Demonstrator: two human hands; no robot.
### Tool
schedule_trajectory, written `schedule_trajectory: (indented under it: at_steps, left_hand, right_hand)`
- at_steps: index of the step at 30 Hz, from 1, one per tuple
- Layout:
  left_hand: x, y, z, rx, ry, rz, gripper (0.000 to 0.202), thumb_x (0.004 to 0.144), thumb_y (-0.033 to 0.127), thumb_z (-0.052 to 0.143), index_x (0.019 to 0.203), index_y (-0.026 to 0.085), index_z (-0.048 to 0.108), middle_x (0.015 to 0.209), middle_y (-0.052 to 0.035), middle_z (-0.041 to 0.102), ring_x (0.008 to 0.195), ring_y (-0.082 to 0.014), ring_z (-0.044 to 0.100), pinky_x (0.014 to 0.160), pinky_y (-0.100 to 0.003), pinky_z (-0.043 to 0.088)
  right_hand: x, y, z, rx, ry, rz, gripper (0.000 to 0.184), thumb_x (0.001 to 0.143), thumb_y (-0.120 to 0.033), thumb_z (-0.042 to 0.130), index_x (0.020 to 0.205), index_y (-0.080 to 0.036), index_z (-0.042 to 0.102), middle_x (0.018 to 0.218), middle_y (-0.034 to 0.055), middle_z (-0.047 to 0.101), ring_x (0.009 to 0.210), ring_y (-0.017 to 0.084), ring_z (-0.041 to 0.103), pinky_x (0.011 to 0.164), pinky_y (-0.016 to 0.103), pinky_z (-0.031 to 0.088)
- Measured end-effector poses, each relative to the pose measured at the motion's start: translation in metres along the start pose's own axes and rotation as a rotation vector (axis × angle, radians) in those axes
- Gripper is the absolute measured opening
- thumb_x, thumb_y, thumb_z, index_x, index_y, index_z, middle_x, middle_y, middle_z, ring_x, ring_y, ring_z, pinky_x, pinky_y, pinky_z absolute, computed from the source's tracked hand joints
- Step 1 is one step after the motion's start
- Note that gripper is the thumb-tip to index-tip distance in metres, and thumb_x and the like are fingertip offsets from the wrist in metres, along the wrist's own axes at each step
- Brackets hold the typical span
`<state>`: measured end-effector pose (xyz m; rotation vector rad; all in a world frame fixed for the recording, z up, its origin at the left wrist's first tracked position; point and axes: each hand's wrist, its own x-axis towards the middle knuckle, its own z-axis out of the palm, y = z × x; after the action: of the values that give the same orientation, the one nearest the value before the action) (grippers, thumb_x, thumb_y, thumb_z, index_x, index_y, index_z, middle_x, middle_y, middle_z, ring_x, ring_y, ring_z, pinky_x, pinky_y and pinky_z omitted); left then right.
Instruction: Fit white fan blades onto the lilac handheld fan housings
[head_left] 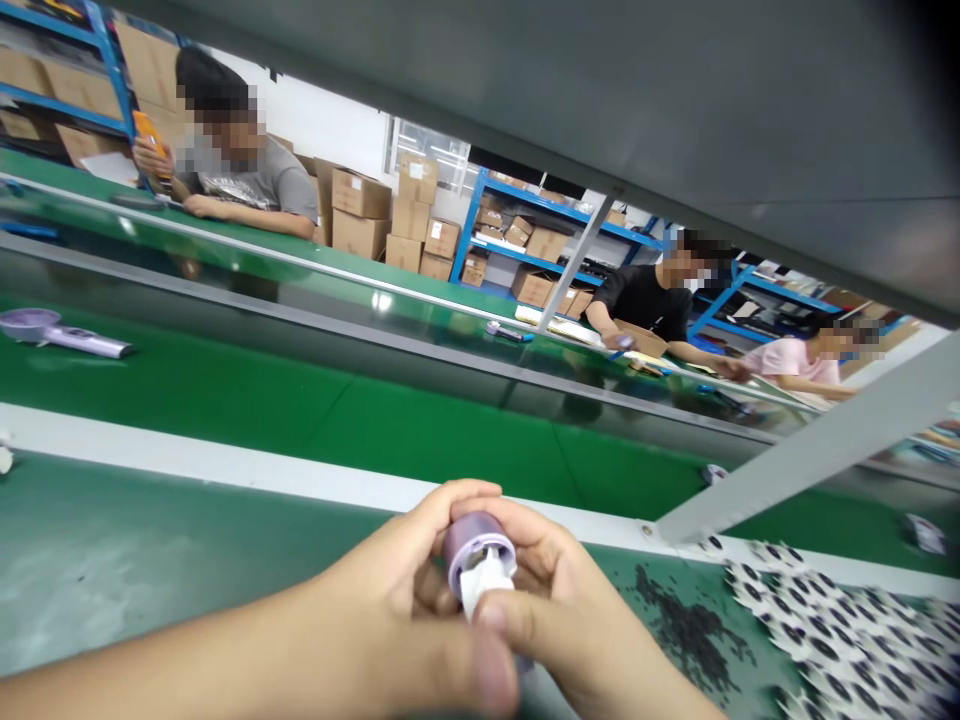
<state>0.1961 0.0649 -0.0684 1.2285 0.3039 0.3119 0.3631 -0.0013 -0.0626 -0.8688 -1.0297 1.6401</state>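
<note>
Here we go, both hands up close over the near green conveyor belt, right by its far edge. The left hand and the right hand are cupped together, their fingers curled narrow and tight around a lilac plastic collar. A white plastic insert pokes out of its open end, and a thumb presses in against that white piece. The collar is up in the hands, above the belt, not resting on it.

Over to the right on that belt, a spread of black-and-white printed pieces fans toward the corner, with a scatter of small dark bits just beside them. Past a pale grey rail runs a second green belt, and near its left end lies a lilac handheld device. A grey metal shelf cuts across the top of the view, with a grey strut slanting up on the right.

Across the line, a person in a grey T-shirt has an orange item in hand, a person in a black T-shirt reaches over a cardboard carton, and a person in a pink top sits far right. Behind them, blue steel racking holds more boxes, and stacked cartons stand against a white wall by a window.
</note>
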Motion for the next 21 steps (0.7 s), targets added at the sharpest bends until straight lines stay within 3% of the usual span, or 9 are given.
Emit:
schedule_trajectory:
  at_steps: [3,7,10,12,15,16,18,21]
  left_hand:
    - [-0.004,0.003,0.009,-0.035,-0.027,0.01,0.066,0.074,0.028,0.084,0.127,0.024,0.044,0.102,-0.0018,0.059,0.091,-0.0144,0.056,0.097,-0.037,0.042]
    - [-0.007,0.009,0.018,0.06,0.026,0.04,0.05,0.082,0.031,0.076,0.124,0.024,0.05,0.094,0.0001,0.058,0.081,-0.0125,0.053,0.104,-0.042,0.038]
    - [-0.003,0.002,0.01,0.046,0.014,0.05,0.055,0.083,0.038,0.075,0.129,0.025,0.046,0.101,-0.0025,0.059,0.085,-0.0141,0.056,0.1,-0.042,0.043]
    - [0.001,-0.005,-0.001,0.172,0.096,0.015,0.07,0.083,0.045,0.074,0.14,0.029,0.037,0.116,-0.0067,0.058,0.092,-0.0177,0.059,0.09,-0.038,0.049]
    - [0.006,-0.013,-0.015,0.627,0.292,-0.023,0.078,0.085,0.054,0.068,0.15,0.034,0.03,0.137,-0.0101,0.048,0.101,-0.0213,0.058,0.083,-0.036,0.052]
    - [0.007,-0.014,-0.017,0.775,0.275,0.008,0.071,0.086,0.052,0.067,0.147,0.033,0.036,0.138,-0.009,0.048,0.103,-0.0215,0.057,0.086,-0.037,0.052]
    - [0.007,-0.014,-0.016,0.958,0.089,0.118,0.053,0.087,0.045,0.066,0.137,0.029,0.053,0.131,-0.0067,0.054,0.106,-0.0213,0.057,0.095,-0.037,0.048]
    - [0.006,-0.01,-0.007,0.942,-0.263,0.179,0.04,0.084,0.03,0.069,0.123,0.025,0.066,0.124,-0.0049,0.061,0.111,-0.0199,0.06,0.1,-0.029,0.046]
  right_hand:
    - [-0.002,0.0,0.005,0.061,-0.009,-0.011,0.043,0.072,-0.021,0.084,0.11,-0.016,0.066,0.092,0.0058,0.065,0.083,0.013,0.062,0.077,0.024,0.047]
    - [-0.006,0.002,0.013,0.075,-0.015,-0.049,0.036,0.076,-0.022,0.082,0.109,-0.018,0.068,0.088,0.0039,0.065,0.077,0.009,0.06,0.073,0.019,0.047]
    - [-0.006,0.001,0.006,-0.039,0.047,-0.09,0.038,0.078,-0.029,0.082,0.112,-0.019,0.068,0.097,0.0048,0.067,0.086,0.012,0.064,0.079,0.022,0.051]
    - [-0.001,-0.003,-0.012,-0.316,0.191,-0.12,0.047,0.08,-0.041,0.078,0.12,-0.02,0.063,0.11,0.0075,0.067,0.099,0.017,0.065,0.087,0.028,0.053]
    - [0.021,-0.013,-0.055,-1.115,0.516,-0.184,0.064,0.09,-0.048,0.062,0.142,-0.013,0.049,0.132,0.0165,0.057,0.118,0.026,0.059,0.1,0.04,0.05]
    - [0.032,-0.014,-0.072,-1.285,0.604,-0.19,0.065,0.093,-0.041,0.058,0.146,-0.007,0.044,0.138,0.0212,0.052,0.126,0.029,0.053,0.107,0.045,0.043]
    - [0.055,-0.012,-0.102,-1.463,0.662,-0.164,0.062,0.096,-0.024,0.048,0.151,0.001,0.034,0.142,0.0276,0.043,0.129,0.032,0.048,0.11,0.047,0.038]
    - [0.085,0.002,-0.133,-1.646,0.602,-0.098,0.053,0.095,-0.008,0.043,0.148,-0.008,0.042,0.144,0.0217,0.041,0.126,0.031,0.048,0.11,0.051,0.036]
